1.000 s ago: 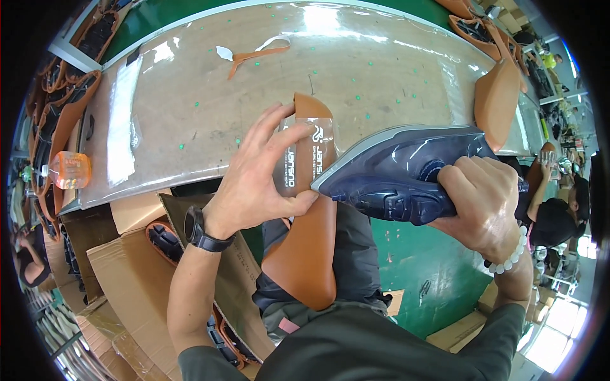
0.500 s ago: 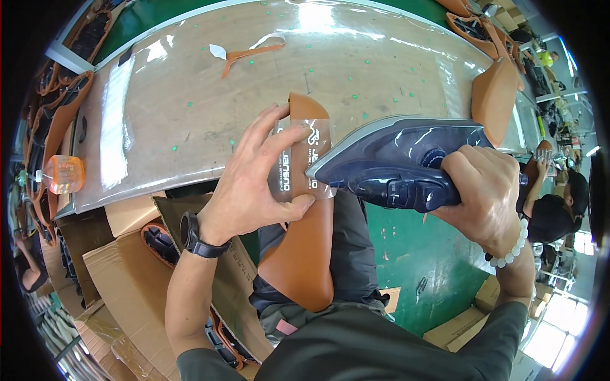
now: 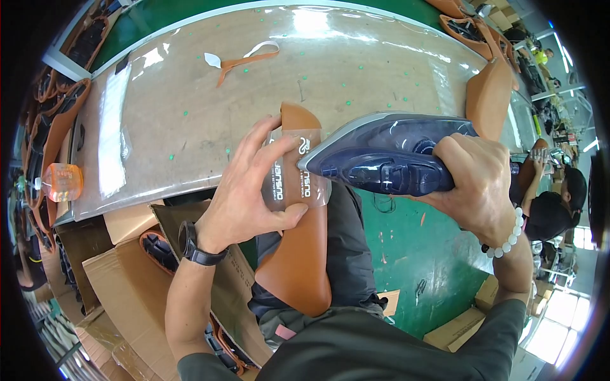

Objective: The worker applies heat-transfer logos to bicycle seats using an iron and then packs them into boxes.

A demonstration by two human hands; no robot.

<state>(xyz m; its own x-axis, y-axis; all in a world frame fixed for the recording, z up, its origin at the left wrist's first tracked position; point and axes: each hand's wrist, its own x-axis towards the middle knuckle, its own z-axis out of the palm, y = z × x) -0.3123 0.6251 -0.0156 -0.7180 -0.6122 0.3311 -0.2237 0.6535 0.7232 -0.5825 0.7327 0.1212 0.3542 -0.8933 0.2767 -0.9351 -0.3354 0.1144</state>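
Note:
My left hand [image 3: 234,202] is closed around a curved brown leather-like piece [image 3: 293,260], fingers along its left edge and thumb pressed on its front. A clear film [image 3: 292,190] with white printing lies across the upper part of the piece, under my fingers. My right hand [image 3: 473,181] grips the handle of a dark blue clothes iron [image 3: 387,155]. The iron's tip is over the film near its right side; whether it presses on the film I cannot tell. The brown piece stands over my lap, its top end reaching the table's near edge.
Ahead lies a table [image 3: 210,120] under clear sheeting, bearing a brown strip with white backing [image 3: 244,61]. Another brown piece [image 3: 486,98] is at its right end. An orange bottle [image 3: 63,182] stands at left, cardboard boxes [image 3: 127,279] below. A co-worker [image 3: 553,206] is at far right.
The brown piece and my left hand have come slightly toward me. The iron has moved a little left and away, its tip now higher on the film. Both grips stay the same.

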